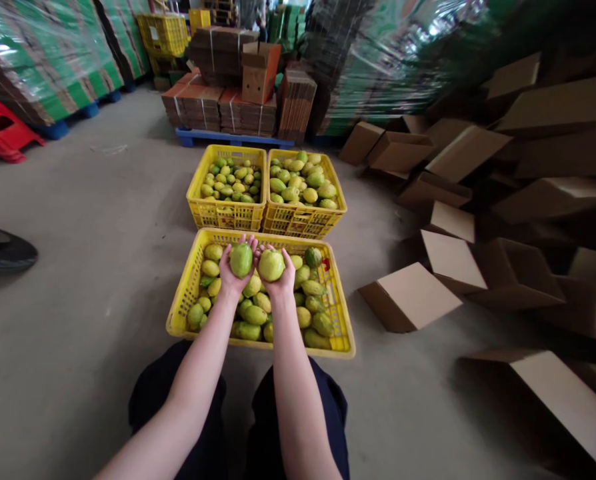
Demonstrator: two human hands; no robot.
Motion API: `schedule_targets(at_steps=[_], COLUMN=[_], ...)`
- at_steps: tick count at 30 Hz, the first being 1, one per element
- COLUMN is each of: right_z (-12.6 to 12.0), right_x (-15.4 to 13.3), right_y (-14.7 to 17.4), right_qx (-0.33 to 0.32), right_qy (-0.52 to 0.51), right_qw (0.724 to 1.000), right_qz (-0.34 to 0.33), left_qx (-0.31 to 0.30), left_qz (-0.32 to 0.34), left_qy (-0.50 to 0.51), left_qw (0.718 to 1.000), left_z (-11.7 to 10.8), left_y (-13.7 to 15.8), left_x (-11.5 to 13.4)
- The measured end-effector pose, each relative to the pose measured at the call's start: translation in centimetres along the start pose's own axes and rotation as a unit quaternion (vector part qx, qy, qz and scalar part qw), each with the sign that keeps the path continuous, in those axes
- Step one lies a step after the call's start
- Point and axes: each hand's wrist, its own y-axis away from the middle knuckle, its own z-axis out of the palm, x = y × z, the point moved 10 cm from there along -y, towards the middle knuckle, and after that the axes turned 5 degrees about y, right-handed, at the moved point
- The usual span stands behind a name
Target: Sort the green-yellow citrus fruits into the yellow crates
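My left hand [232,279] is cupped palm up around a green papaya [241,259]. Beside it, my right hand [283,277] holds a rounder, yellow-green papaya [271,265]. Both fruits are held side by side above a wide yellow plastic crate [345,327] in front of my knees. Several green and yellow papayas [253,315] lie loose in this crate, some hidden by my forearms. At the crate's right end, part of the yellow bottom shows.
Beyond stand two yellow crates of fruit, one left [228,208] and one right [305,212]. Cardboard boxes [413,293] pile up on the right. Flattened cartons sit on a blue pallet [233,139] behind. A red plastic stool [3,127] is at far left.
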Motion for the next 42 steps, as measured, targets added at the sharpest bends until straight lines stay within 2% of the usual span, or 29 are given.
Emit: schedule_targets(at_steps=[10,13,16,19,22,24,28,31,36,42], right_z=[0.6,0.5,0.1,0.0,0.0,0.2,1.1,0.9,0.1,0.6], right_x=[0.2,0.2,-1.0,-3.2,-4.6,-4.6,-3.8,-3.2,-3.4,-3.5], right_y=[0.9,1.9,3.4,4.8,5.6,5.7,5.0,4.2,3.0,3.3], right_qx=[-0.006,0.013,0.063,0.094,0.107,0.096,0.032,0.024,0.026,-0.006], right_qy=[-0.018,-0.027,-0.028,-0.029,-0.025,-0.015,0.007,0.031,0.047,0.067], right_qw=[1.0,0.999,0.998,0.995,0.992,0.994,0.999,0.999,0.999,0.998], right_qz=[0.01,0.023,0.015,-0.032,-0.059,-0.049,-0.015,0.005,-0.007,-0.009], left_qx=[0.003,0.009,0.021,0.061,0.086,0.071,0.042,0.057,0.08,0.103], left_qz=[0.02,0.019,-0.008,-0.049,-0.05,-0.048,-0.071,-0.065,-0.051,-0.049], left_qy=[-0.054,-0.065,-0.06,-0.012,0.02,0.01,-0.02,-0.049,-0.096,-0.1], left_qw=[0.998,0.998,0.998,0.997,0.995,0.996,0.996,0.995,0.991,0.988], left_z=[1.2,1.9,2.6,2.5,2.4,2.7,3.0,2.5,2.1,2.0], left_y=[1.2,2.1,2.8,3.3,3.5,3.6,3.6,3.2,2.5,3.0], left_x=[0.3,0.5,0.3,-0.3,-0.3,-0.4,-0.9,-0.7,-0.1,0.2])
